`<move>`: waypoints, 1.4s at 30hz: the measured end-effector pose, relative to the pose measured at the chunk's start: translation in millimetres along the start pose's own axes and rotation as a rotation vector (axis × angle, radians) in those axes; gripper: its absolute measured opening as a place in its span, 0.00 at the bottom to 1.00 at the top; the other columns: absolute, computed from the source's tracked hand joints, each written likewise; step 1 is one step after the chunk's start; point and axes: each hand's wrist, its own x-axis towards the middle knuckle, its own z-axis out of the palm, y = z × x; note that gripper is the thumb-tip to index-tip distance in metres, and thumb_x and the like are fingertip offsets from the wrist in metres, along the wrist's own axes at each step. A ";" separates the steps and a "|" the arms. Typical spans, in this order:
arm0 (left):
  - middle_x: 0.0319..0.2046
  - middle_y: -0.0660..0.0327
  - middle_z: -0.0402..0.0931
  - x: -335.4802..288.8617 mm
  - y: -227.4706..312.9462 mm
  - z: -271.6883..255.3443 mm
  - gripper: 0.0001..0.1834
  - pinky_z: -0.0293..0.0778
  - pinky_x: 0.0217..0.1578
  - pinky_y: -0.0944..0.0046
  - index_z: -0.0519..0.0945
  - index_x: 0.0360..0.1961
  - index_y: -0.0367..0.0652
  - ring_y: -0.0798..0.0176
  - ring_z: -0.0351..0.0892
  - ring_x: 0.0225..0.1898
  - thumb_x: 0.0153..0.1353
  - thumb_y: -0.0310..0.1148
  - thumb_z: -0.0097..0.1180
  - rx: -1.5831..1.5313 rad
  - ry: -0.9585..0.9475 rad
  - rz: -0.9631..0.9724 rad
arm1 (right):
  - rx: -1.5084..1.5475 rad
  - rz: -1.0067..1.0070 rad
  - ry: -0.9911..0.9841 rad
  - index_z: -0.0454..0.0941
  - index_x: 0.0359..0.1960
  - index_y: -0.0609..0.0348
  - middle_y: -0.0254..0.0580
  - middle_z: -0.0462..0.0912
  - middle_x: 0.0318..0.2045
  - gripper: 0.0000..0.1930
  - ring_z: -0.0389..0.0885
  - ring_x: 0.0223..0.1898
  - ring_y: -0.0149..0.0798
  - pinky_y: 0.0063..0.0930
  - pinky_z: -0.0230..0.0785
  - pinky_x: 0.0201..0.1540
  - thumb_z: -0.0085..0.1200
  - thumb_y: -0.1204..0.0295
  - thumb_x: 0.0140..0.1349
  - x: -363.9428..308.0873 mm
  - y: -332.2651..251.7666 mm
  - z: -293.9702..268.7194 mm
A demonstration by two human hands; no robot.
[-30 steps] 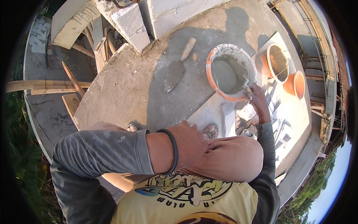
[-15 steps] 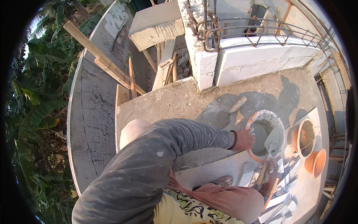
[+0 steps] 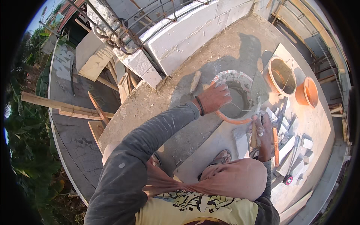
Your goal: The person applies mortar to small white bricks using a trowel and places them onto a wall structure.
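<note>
My left hand (image 3: 214,98) is closed over the left rim of an orange bucket (image 3: 237,120) with a mortar-smeared edge. Grey wet mortar (image 3: 235,98) lies inside it. In my right hand (image 3: 264,129) is a trowel, gripped by its wooden handle (image 3: 254,135). The trowel's mortar-coated blade (image 3: 258,89) points away from me, at the bucket's right rim. Whether the blade touches the rim I cannot tell. A thin wire bail (image 3: 240,108) crosses the near part of the bucket.
Two more orange buckets, one mortar-stained (image 3: 280,77) and one smaller (image 3: 307,92), stand to the right. Cut white block pieces (image 3: 288,150) and a tape measure (image 3: 288,179) lie near my right knee. Ahead is a white block wall (image 3: 187,41) with bent rebar (image 3: 129,35). Planks (image 3: 67,107) jut out left.
My view has swung to the right. The trowel blade has gone from inside the bucket to its right rim. My left hand has curled more tightly over the left rim.
</note>
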 end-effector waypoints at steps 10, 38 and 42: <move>0.44 0.53 0.77 25.5 16.9 -3.1 0.15 0.65 0.59 0.48 0.79 0.48 0.40 0.50 0.73 0.52 0.61 0.34 0.57 -0.356 0.101 -0.095 | -0.232 -0.169 0.119 0.69 0.52 0.62 0.38 0.74 0.30 0.17 0.73 0.27 0.29 0.25 0.68 0.30 0.52 0.68 0.66 -8.6 -12.3 -16.0; 0.31 0.60 0.80 57.3 19.9 2.7 0.10 0.77 0.36 0.59 0.85 0.35 0.44 0.55 0.80 0.35 0.49 0.24 0.67 -0.233 0.480 -0.113 | -0.563 -0.373 0.341 0.71 0.52 0.66 0.60 0.72 0.46 0.21 0.71 0.49 0.61 0.50 0.66 0.51 0.61 0.73 0.59 2.6 58.7 14.6; 0.30 0.60 0.80 53.5 14.8 7.9 0.10 0.77 0.36 0.59 0.86 0.35 0.44 0.55 0.80 0.35 0.49 0.22 0.67 -0.218 0.495 -0.127 | -0.573 -0.327 0.349 0.72 0.50 0.65 0.60 0.71 0.46 0.20 0.71 0.48 0.62 0.50 0.67 0.49 0.62 0.73 0.58 -22.6 73.4 24.5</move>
